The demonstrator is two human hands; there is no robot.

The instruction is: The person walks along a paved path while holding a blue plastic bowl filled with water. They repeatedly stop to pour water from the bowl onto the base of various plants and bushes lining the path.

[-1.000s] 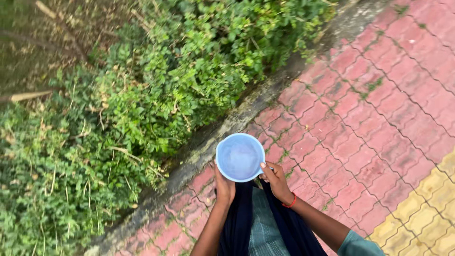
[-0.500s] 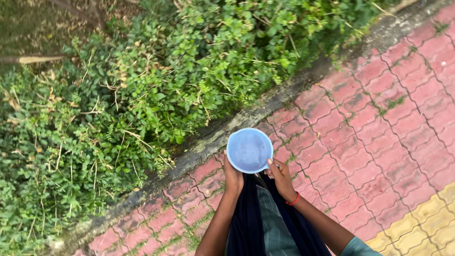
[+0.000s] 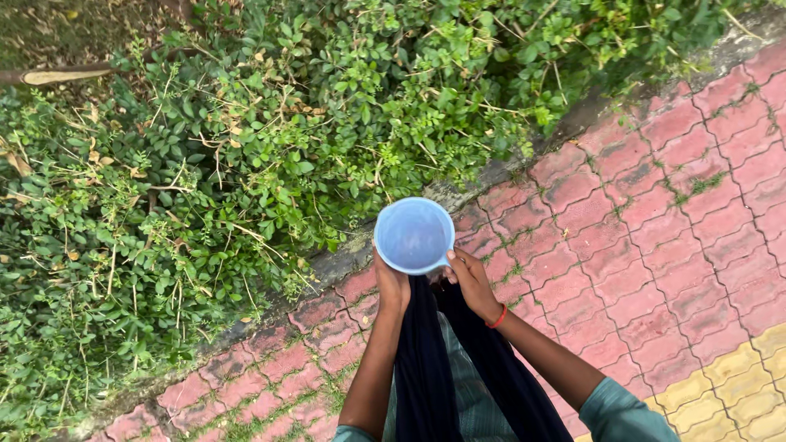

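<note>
Pale blue plastic catches the daylight as a person holds one round mug (image 3: pixel 413 235) upright in both hands above a red brick path (image 3: pixel 655 213). The left hand (image 3: pixel 391 285) clasps its near wall from below, and the right hand (image 3: pixel 468 277) closes on the small handle at its side. The mug sits level just ahead of the fingers; whether it holds water cannot be told, and nothing is seen pouring from it. Beyond the hands runs one stone kerb (image 3: pixel 327 266), then one bed of green shrubs (image 3: pixel 246 164). A dark scarf (image 3: pixel 426 360) hangs between the forearms.
</note>
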